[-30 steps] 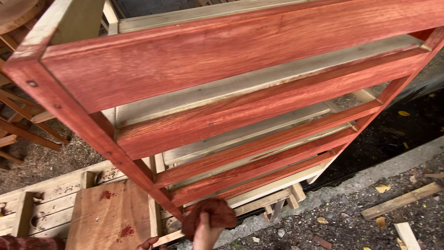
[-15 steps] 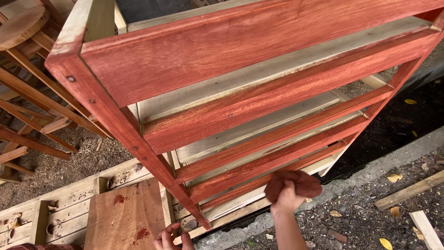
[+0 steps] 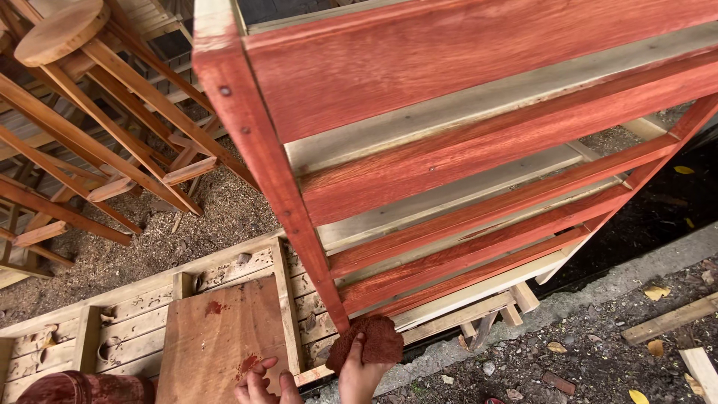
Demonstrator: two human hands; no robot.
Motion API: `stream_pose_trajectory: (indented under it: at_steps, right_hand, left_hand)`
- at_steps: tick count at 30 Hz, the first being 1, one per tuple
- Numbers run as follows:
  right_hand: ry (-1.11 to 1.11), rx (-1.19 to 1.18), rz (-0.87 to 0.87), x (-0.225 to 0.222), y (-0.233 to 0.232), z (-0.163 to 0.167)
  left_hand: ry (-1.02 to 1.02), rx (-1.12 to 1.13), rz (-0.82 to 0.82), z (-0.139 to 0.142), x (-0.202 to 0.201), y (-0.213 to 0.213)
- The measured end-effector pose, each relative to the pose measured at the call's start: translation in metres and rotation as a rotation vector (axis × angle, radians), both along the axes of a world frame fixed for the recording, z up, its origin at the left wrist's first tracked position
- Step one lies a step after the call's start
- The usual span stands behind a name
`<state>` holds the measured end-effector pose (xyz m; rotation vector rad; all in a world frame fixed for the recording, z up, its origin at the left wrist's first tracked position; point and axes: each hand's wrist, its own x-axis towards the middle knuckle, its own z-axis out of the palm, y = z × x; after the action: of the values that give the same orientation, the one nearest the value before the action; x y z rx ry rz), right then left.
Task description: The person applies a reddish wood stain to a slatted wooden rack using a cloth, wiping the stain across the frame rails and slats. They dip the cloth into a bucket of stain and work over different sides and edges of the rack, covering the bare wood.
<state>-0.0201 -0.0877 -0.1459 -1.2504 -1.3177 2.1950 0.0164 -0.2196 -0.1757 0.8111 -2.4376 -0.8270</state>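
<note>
A tall wooden shelf rack [image 3: 449, 150] stained red stands before me, its front rails and left post red, its shelf boards still pale. My right hand [image 3: 359, 378] grips a red-brown staining rag [image 3: 370, 343] pressed against the foot of the left post [image 3: 329, 299]. My left hand [image 3: 258, 381] rests with fingers spread on a bare wooden board [image 3: 224, 337] marked with red stain spots, just left of the rag.
A pale wooden pallet frame [image 3: 134, 299] lies under the board. Unstained wooden stools [image 3: 75, 45] stand at the upper left on sawdust-covered ground [image 3: 217, 217]. Gravel, leaves and loose wood offcuts [image 3: 669, 318] lie at the lower right.
My right hand has carried the rag leftward and down from the lower rails to the foot of the left post. The view has shifted, showing more stools and sawdust.
</note>
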Motion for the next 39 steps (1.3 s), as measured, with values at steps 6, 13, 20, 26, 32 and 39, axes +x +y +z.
stream_pose_trajectory:
  at_steps: [6, 13, 20, 26, 32, 39]
  right_hand:
    - [0.057, 0.139, 0.303, 0.016, 0.058, -0.004]
    - [-0.126, 0.199, 0.149, 0.014, 0.016, -0.006]
    - [-0.133, 0.117, 0.298, 0.027, 0.020, -0.013]
    - [-0.078, -0.164, -0.037, 0.016, 0.031, -0.013]
    - [-0.043, 0.454, 0.414, 0.026, 0.023, -0.015]
    - [0.028, -0.191, -0.006, 0.031, 0.080, 0.013]
  left_hand:
    - [0.177, 0.107, -0.046, 0.009, -0.007, 0.030]
    - [0.293, 0.314, -0.115, 0.027, -0.009, 0.054]
    - [0.310, 0.198, -0.193, 0.021, -0.004, 0.034]
    - [0.220, 0.242, -0.102, 0.019, 0.003, 0.027]
    - [0.301, 0.202, -0.211, 0.030, 0.003, 0.039]
    - [0.259, 0.444, -0.210, 0.048, -0.004, 0.057]
